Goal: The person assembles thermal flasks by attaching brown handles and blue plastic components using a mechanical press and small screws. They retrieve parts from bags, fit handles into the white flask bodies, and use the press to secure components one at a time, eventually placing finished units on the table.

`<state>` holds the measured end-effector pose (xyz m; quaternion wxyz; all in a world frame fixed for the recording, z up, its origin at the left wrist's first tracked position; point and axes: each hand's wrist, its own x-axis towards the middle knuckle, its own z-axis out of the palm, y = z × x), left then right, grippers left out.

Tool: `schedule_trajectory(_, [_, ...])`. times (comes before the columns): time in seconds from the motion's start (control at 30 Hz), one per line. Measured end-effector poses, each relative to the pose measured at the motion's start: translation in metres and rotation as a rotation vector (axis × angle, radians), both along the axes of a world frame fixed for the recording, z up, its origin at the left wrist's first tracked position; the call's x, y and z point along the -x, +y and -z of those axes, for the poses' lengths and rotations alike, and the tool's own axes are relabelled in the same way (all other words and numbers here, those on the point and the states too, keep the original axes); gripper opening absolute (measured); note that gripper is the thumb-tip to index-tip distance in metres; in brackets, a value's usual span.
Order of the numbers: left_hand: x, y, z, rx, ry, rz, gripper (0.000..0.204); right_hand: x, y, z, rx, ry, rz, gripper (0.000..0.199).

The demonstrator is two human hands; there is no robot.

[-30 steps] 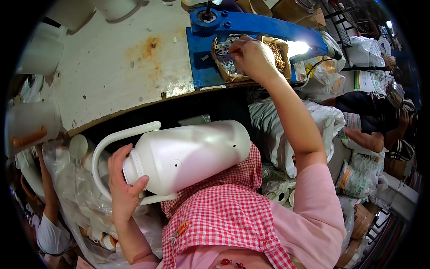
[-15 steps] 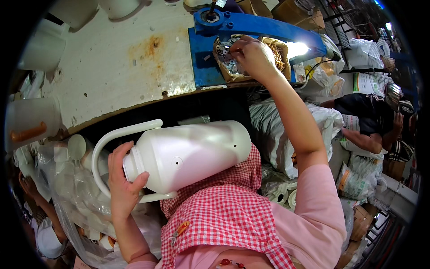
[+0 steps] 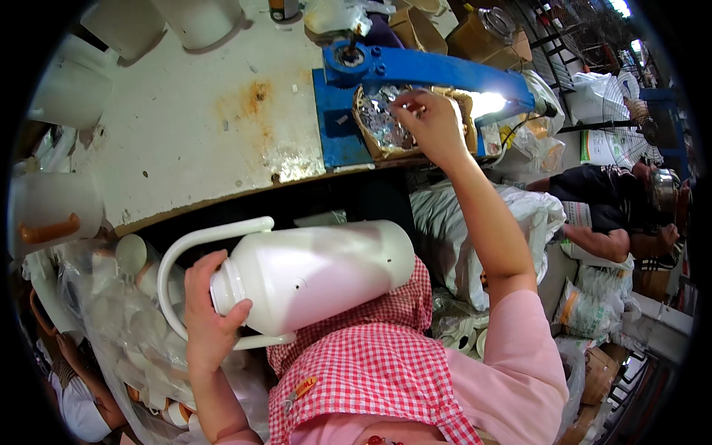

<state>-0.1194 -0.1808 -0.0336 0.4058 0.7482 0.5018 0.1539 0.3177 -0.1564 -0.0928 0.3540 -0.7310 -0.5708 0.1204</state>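
At far left, a clear bag of white plastic parts (image 3: 126,326) hangs below the desk (image 3: 185,141). Your left hand (image 3: 208,319) is closed around the neck of a white plastic jug (image 3: 311,274), which lies on its side across your lap, near you, with its looped handle (image 3: 193,245) arching over your knuckles. Under the jug is your red checked apron (image 3: 363,371). Farther right, your right hand (image 3: 430,122) reaches to the far edge of the desk, fingers pinched in a shallow box of silvery foil pieces (image 3: 389,122) beneath a blue press arm (image 3: 430,70).
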Motion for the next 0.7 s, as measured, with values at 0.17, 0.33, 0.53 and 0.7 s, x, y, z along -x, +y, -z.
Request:
schedule_trajectory(0.17, [-0.004, -0.006, 0.0, -0.12, 0.045, -0.006, 0.066, 0.035, 0.002, -0.049, -0.242, 0.177, -0.098, 0.01])
schedule_trajectory(0.33, [-0.004, -0.003, 0.002, -0.109, 0.048, 0.01, 0.061, 0.041, 0.058, -0.09, -0.769, -0.071, -0.25, 0.016])
schedule_trajectory(0.53, [-0.004, -0.003, 0.001, -0.104, 0.039, 0.014, 0.059, 0.028, 0.07, -0.097, -0.833, -0.616, -0.34, 0.02])
schedule_trajectory(0.7, [-0.005, 0.001, 0.0, -0.097, 0.041, 0.021, 0.06, 0.027, 0.071, -0.1, -0.792, -0.772, -0.39, 0.016])
